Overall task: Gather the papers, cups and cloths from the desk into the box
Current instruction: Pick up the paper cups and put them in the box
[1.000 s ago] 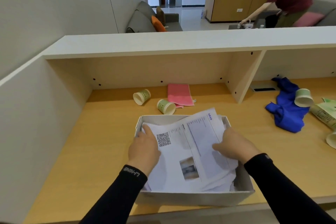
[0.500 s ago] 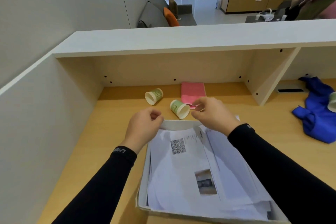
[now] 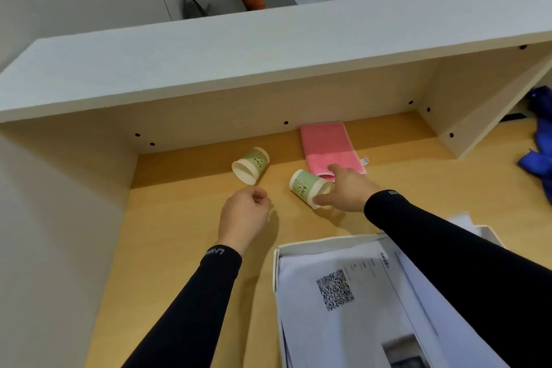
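Two green-and-white paper cups lie on their sides on the wooden desk (image 3: 179,233). My right hand (image 3: 348,188) reaches the nearer cup (image 3: 301,185); thumb and fingers are spread at its mouth and touch the rim, while the cup still rests on the desk. My left hand (image 3: 243,215) hovers loosely curled and empty just in front of the farther cup (image 3: 251,164). A folded pink cloth (image 3: 325,143) lies behind the right hand. The white box (image 3: 276,263) at lower right holds a stack of papers (image 3: 343,308). A blue cloth (image 3: 540,152) shows at the right edge.
A white shelf (image 3: 268,48) overhangs the back of the desk, leaving a low recess. A slanted divider panel (image 3: 478,116) closes the recess on the right, and a side wall on the left. Beyond the shelf are a grey sofa and a low table.
Both hands left the papers in the box and moved forward. The right hand went to the nearer cup's mouth and the left towards the farther cup. The view tilted down and left.
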{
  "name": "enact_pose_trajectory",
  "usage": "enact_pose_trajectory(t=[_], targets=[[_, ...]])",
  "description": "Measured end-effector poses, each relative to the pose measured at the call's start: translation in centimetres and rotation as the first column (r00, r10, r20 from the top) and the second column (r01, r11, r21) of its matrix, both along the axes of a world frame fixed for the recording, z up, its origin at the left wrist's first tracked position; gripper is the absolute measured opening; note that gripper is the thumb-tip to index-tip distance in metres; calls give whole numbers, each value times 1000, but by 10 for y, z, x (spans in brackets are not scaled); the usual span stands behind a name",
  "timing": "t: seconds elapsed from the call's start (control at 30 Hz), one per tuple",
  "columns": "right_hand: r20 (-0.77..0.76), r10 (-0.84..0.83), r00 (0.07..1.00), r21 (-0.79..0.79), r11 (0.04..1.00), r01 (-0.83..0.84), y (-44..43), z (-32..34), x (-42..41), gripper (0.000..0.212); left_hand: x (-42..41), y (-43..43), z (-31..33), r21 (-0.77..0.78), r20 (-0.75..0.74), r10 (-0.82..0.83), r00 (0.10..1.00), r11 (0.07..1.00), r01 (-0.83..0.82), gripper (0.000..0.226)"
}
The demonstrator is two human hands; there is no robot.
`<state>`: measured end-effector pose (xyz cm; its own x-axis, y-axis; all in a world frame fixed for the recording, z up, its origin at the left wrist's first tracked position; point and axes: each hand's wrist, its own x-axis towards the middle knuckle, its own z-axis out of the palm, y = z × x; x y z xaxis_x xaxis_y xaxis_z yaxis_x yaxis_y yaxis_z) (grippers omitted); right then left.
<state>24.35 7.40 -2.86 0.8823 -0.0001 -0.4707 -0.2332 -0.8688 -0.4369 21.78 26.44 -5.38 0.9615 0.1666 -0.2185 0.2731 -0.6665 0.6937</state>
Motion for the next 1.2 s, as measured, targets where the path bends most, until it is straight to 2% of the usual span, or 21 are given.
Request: enact_pose_trajectory(t=[0.13,0.33,0.5,0.67,0.8,0.9,0.97,1.1,1.2], targets=[[-68,42,997,-102,994,-48,14,-24,19,85,20,11,-16,13,-12,58,998,998,-58,24],[-52,-14,999,-121,993,7,25,-39,28,67,32,20,-23,30,17,85,996,996,-86,23],[-63,-86,994,31,996,88,22,-17,33,59,47,22,-16,81,130,130,983,987,-141,30],[12,-122,992,122,985,120,4,23,13,58,73,16,-3,200,238,105,965,968,-154,38],[72,-201,977,176,967,186,-19,53,-22,62,85,10,-2,317,120,34,992,946,-71,63],[63,-241,969,249,944,218,-34,71,-57,51,89,6,-14,340,-4,-48,999,939,46,78],[66,-257,964,320,921,223,-37,74,-74,48,87,4,-25,325,-15,-74,997,943,75,73],[91,-317,944,399,880,257,-39,65,-86,50,78,0,-39,277,38,3,999,961,-13,57],[96,-352,931,442,853,277,-40,62,-89,38,72,-4,-39,293,64,47,997,954,-64,43]])
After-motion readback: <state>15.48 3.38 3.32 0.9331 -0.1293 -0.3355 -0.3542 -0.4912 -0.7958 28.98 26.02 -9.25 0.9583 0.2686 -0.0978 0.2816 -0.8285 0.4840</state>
